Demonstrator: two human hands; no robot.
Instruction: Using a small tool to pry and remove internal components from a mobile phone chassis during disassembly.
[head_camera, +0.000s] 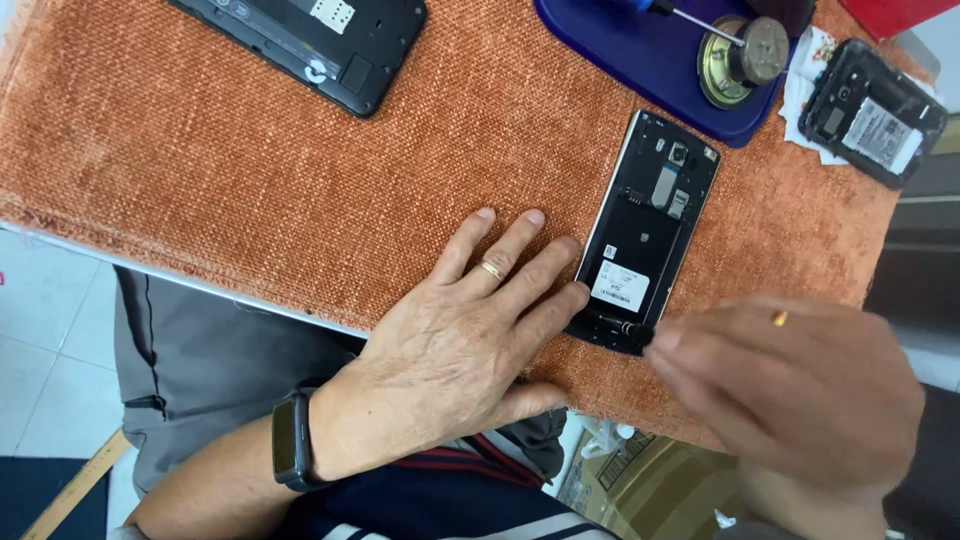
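Opened phone (648, 235) is lying with its long axis running near-to-far; left hand (460, 340), flat and released, is bracing its left edge while right hand (800, 390), blurred, is pinching a small dark part (640, 335) at its near end.

One view only, worn on the head, looking steeply down, almost overhead, onto an orange woven mat (300, 180) at close range. Framed tight: mat running off the top and left edges, near edge cutting diagonally across, lap and pale floor below. Left hand (460, 340) sharp at centre, flat beside an opened black phone (645, 230). Right hand (800, 390) closest to the lens, lower right, blurred, probably mid-motion. Blue tray (640, 60) clipped at the top edge.
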